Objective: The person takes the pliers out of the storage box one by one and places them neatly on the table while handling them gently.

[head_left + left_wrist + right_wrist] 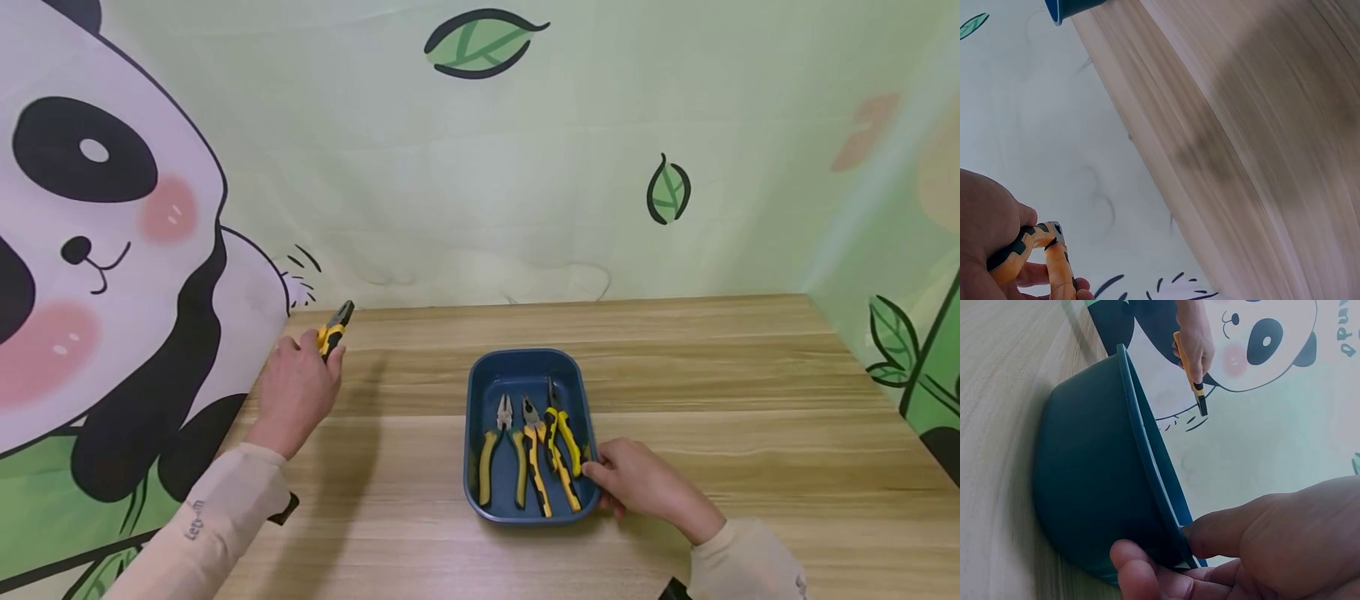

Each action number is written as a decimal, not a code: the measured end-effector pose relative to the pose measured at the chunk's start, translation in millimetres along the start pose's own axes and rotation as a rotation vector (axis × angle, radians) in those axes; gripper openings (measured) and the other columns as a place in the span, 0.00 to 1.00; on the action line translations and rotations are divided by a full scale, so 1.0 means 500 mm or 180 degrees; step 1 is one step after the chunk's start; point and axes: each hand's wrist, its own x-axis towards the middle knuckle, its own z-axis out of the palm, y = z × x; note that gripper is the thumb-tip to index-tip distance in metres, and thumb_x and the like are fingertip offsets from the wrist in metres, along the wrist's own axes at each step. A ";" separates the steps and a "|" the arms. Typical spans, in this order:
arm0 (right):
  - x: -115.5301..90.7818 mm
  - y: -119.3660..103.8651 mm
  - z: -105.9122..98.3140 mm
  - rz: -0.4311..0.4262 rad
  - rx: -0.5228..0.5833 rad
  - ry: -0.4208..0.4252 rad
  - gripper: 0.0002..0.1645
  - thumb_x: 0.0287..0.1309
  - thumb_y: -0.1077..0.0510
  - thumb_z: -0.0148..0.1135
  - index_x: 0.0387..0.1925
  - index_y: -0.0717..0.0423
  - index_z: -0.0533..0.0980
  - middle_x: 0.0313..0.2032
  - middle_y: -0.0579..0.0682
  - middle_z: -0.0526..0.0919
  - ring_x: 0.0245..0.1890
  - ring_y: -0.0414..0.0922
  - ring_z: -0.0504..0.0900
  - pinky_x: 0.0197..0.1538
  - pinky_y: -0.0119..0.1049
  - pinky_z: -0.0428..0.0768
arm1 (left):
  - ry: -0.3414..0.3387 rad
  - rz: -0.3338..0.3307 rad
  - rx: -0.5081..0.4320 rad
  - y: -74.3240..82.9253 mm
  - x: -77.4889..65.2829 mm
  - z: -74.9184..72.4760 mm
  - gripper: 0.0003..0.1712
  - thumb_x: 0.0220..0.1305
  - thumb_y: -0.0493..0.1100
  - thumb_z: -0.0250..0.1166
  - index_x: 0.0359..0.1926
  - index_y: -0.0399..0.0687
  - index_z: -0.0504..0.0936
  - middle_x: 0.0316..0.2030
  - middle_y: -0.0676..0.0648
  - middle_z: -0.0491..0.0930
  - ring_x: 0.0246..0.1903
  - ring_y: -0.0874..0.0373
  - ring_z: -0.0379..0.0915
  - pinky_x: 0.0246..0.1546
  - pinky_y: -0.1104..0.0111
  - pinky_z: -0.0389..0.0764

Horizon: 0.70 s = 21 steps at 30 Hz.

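Above the table (750,400), beside a steadied blue tray (528,379), one pair of pliers is held up.
The right hand (648,483) pinches the tray's right rim; well apart, the left hand (296,387) grips the held pliers (333,329) at far left; three more pliers (533,457) lie inside. The step seems a one-by-one transfer, direction unclear; next calls for keeping the tray steady.

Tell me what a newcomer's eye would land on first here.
Probably the big cartoon panda on the backdrop, filling the left side of the head view. Next, the blue tray of pliers on the wooden table, its rim pinched by the right hand. Then the yellow-and-black pliers that the left hand holds up near the table's far left corner.
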 end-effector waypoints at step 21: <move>-0.002 -0.002 0.000 0.0038 0.0025 -0.0004 0.12 0.73 0.62 0.57 0.31 0.62 0.78 0.18 0.47 0.79 0.14 0.40 0.76 0.20 0.29 0.67 | -0.0036 -0.0248 0.0182 -0.066 0.002 -0.005 0.29 0.78 0.54 0.54 0.52 0.24 0.69 0.36 0.27 0.68 0.36 0.28 0.73 0.28 0.41 0.75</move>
